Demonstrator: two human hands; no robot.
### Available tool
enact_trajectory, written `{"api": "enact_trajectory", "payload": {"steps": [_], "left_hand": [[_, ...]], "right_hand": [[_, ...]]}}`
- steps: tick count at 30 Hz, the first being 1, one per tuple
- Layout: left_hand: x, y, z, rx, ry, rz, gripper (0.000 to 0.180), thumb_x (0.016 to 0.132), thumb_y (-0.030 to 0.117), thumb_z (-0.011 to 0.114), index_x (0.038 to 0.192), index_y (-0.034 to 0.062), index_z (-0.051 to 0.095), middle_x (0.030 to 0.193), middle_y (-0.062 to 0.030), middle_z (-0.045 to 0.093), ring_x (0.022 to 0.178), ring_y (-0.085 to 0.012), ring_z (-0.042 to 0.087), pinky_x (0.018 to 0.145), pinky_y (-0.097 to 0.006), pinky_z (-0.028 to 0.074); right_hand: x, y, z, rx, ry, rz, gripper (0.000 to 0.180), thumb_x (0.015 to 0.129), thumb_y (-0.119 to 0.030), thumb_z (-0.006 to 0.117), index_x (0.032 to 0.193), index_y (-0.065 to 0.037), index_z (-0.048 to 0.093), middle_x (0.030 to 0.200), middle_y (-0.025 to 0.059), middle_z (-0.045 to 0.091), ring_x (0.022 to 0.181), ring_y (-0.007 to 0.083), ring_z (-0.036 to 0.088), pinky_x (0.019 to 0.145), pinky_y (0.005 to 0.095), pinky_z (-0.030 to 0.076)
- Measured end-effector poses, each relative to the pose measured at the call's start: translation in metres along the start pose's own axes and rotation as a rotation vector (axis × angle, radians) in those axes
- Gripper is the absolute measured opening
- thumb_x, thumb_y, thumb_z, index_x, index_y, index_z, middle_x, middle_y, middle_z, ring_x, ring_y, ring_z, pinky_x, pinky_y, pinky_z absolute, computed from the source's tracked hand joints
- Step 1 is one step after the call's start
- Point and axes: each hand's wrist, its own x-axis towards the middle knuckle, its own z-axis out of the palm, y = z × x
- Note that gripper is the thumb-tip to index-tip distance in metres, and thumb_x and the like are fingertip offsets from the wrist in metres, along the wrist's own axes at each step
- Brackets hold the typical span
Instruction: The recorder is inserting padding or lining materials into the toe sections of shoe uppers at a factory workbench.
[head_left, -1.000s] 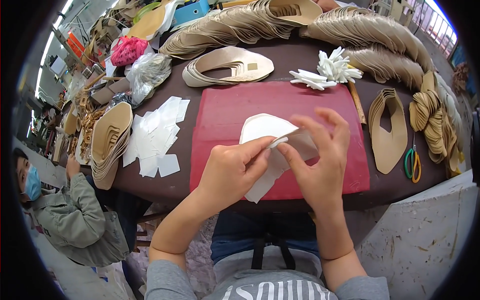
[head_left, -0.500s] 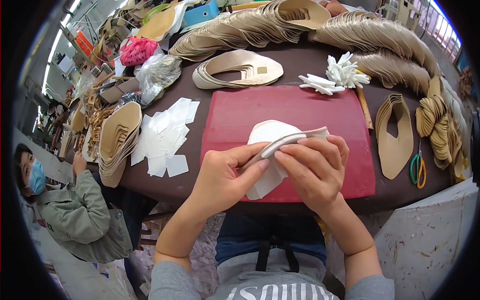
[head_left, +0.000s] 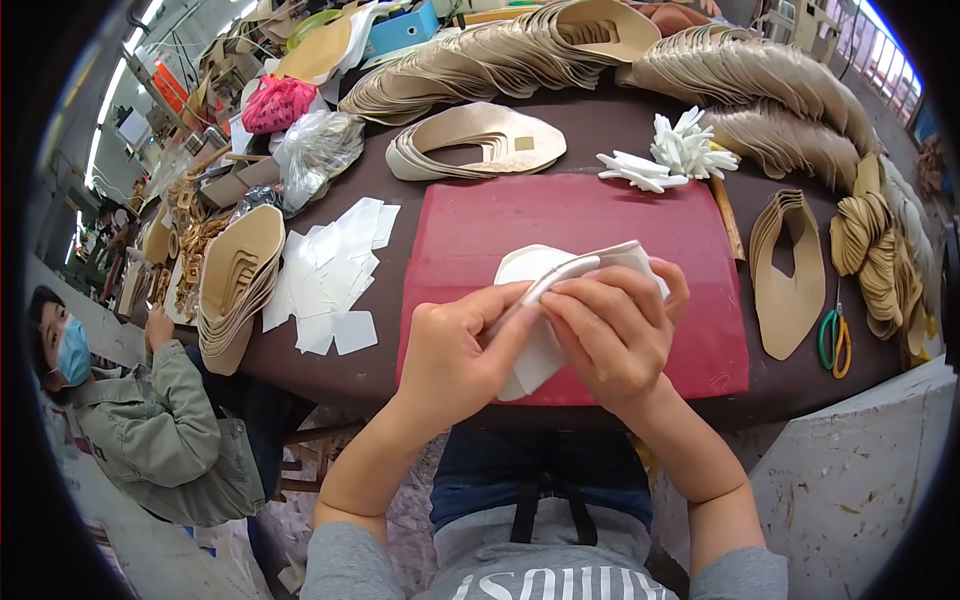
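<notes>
Above the red mat (head_left: 480,220) I hold a pale shoe upper (head_left: 628,256), its white side folded up into a curved edge. My left hand (head_left: 450,345) pinches this edge between thumb and forefinger. Close beside it, my right hand (head_left: 612,335) grips the same edge, with its fingers bent over the material. A narrow white strip (head_left: 575,268) runs along the fold at my fingertips. Part of the upper hangs below my hands, and another part shows behind them. My palms and fingers hide the rest of it.
White cards (head_left: 330,265) lie left of the mat, by stacked beige uppers (head_left: 235,275). White strips (head_left: 685,150) sit at its far right corner. Scissors (head_left: 835,340) and more uppers (head_left: 788,310) lie right. A masked person (head_left: 150,420) sits at my left.
The right part of the upper has turned up, showing more of its white side. My right hand has shifted slightly left and down; both hands keep their grip.
</notes>
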Motion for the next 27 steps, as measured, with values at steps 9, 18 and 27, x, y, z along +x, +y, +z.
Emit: {"api": "enact_trajectory", "payload": {"steps": [9, 18, 27], "left_hand": [[0.005, 0.003, 0.005, 0.021, 0.039, 0.040, 0.023, 0.083, 0.006, 0.063, 0.102, -0.0063, 0.067, 0.068, -0.0045, 0.064, 0.054, -0.0045, 0.045, 0.047, -0.018, 0.036], [0.013, 0.000, 0.011, 0.100, 0.003, 0.011, 0.019, 0.082, 0.006, 0.065, 0.097, -0.0053, 0.069, 0.066, -0.0036, 0.065, 0.054, -0.0053, 0.047, 0.047, -0.018, 0.037], [0.020, 0.007, 0.025, 0.154, 0.023, 0.041, 0.019, 0.081, 0.004, 0.065, 0.096, -0.0060, 0.069, 0.067, -0.0041, 0.067, 0.051, -0.0052, 0.045, 0.044, -0.018, 0.036]], "right_hand": [[0.000, 0.007, -0.011, -0.088, -0.005, 0.187, 0.018, 0.071, -0.008, 0.075, 0.089, -0.011, 0.072, 0.099, -0.0006, 0.062, 0.087, 0.0164, 0.050, 0.086, 0.0346, 0.036], [-0.004, 0.003, -0.009, 0.095, -0.039, 0.293, 0.015, 0.071, -0.006, 0.075, 0.086, -0.009, 0.071, 0.101, 0.0031, 0.059, 0.091, 0.0184, 0.049, 0.085, 0.0333, 0.036], [-0.002, 0.015, -0.018, 0.184, -0.112, 0.427, 0.015, 0.072, -0.005, 0.073, 0.086, -0.008, 0.069, 0.109, 0.0077, 0.056, 0.096, 0.0206, 0.048, 0.088, 0.0346, 0.035]]}}
